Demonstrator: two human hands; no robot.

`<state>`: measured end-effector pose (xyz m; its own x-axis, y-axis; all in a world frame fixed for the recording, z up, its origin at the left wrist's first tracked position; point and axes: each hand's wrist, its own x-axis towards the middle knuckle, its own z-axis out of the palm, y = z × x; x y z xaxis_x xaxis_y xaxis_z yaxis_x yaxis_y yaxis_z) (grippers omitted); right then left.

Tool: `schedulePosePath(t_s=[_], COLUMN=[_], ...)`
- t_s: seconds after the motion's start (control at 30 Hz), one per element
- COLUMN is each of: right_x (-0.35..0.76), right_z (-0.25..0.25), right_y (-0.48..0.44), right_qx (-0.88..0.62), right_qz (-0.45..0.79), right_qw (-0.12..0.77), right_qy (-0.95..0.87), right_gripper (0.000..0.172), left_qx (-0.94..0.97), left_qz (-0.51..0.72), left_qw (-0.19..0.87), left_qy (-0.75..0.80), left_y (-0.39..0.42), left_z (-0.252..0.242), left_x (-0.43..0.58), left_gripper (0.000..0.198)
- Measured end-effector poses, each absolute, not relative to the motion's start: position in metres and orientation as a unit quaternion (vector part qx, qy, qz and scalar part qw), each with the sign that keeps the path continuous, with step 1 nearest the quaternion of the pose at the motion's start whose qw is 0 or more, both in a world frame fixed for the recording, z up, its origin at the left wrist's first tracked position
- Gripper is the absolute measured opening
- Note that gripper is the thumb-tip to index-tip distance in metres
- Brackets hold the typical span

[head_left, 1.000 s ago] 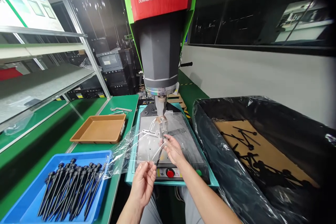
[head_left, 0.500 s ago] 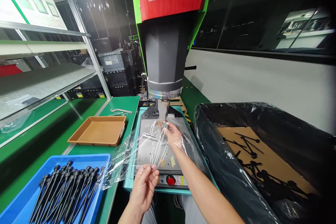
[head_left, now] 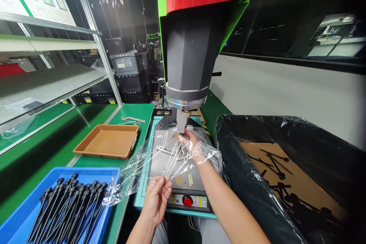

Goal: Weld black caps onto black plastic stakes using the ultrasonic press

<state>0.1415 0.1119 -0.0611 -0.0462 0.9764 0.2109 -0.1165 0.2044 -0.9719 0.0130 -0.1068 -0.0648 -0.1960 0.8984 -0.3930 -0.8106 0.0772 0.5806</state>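
Dark part: the small dark part [head_left: 183,136] sat at the right hand's fingertips, just below the machine's metal tip [head_left: 182,120]; any stem was hard to make out through the glare.
Handling: it looked light and firm, probably hard plastic, best taken by the thicker end.
Clear film: the clear film [head_left: 134,175] stretched from the blue tray's edge across the machine base to the right wrist; it seemed thin, soft, slippery and easily creased or torn, so a gathered fold would likely have given the surest hold.
Left hand: the left hand [head_left: 158,194] was pinched at thumb and finger on gathered film near the base's front edge; whether it also held a stem could not be told.
Right hand: the right hand [head_left: 193,146] appeared to grip the dark part between thumb and fingers.
Machine base: a flat grey plate [head_left: 198,183] carried a slotted metal bracket [head_left: 166,149]; a red button [head_left: 187,201] stood in front.
Tabletop: on the green tabletop [head_left: 51,141], the blue tray [head_left: 25,209] held black stemmed parts [head_left: 67,206]; beyond it were a brown tray [head_left: 111,139] and a wrench [head_left: 133,119].
Room: a black-lined bin [head_left: 243,167] stood right, dark crates [head_left: 131,97] behind.
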Motion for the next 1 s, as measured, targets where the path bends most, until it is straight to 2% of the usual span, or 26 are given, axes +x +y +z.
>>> schedulePosePath(t_s=[0.23,0.4,0.53,0.7,1.0], right_x=[0.145,0.144,0.157,0.183,0.195], right_z=[-0.064,-0.073,-0.1,-0.129,-0.111], right_y=[0.117,0.115,0.099,0.087,0.131], right_qx=[-0.402,-0.404,-0.418,-0.467,-0.484], right_qz=[0.48,0.488,0.5,0.432,0.298], right_qw=[0.569,0.575,0.581,0.583,0.54], right_qy=[-0.533,-0.517,-0.488,-0.506,-0.621], right_gripper=[0.036,0.046,0.053,0.052,0.046], left_qx=[0.052,0.05,0.059,0.076,0.182], left_qz=[0.674,0.685,0.712,0.74,0.771], left_qw=[0.637,0.615,0.573,0.52,0.417], left_qy=[0.37,0.387,0.401,0.419,0.444], left_y=[-0.105,-0.102,-0.099,-0.095,-0.077], left_z=[-0.07,-0.075,-0.077,-0.08,-0.091], left_x=[0.011,0.004,-0.014,-0.042,-0.075], left_gripper=[0.019,0.017,0.015,0.013,0.021])
